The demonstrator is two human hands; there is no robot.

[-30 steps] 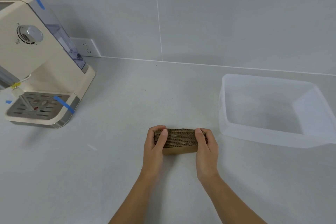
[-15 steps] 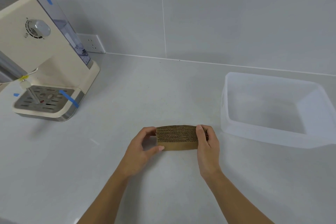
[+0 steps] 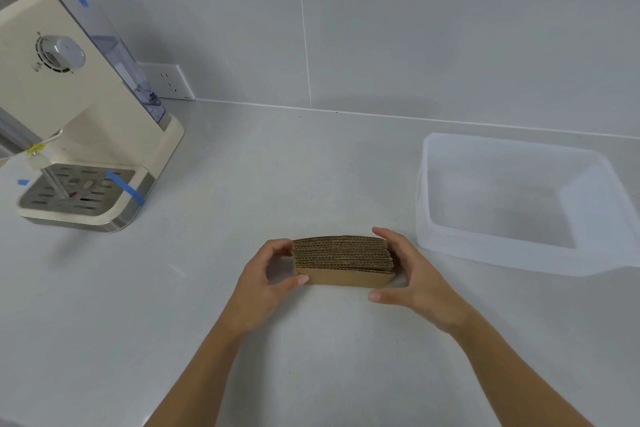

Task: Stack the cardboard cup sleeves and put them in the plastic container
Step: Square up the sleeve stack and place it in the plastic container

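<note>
A stack of brown corrugated cardboard cup sleeves [image 3: 343,262] stands on edge on the grey counter, near the middle. My left hand [image 3: 268,279] cups its left end, thumb against the front face and fingers behind. At the stack's right end is my right hand [image 3: 412,274], fingers behind and thumb spread out in front, apart from the cardboard. The translucent plastic container [image 3: 478,253] sits on the counter to the right of the stack, with nothing inside it.
A cream coffee machine [image 3: 69,114] with blue tape strips and a metal drip tray stands at the back left. A wall socket [image 3: 169,81] is behind it. The grey tiled wall runs along the back of the counter.
Both hands have loosened on the stack's ends: the left slid to the left end, and the right thumb has come off the front face. The stack stays in place.
</note>
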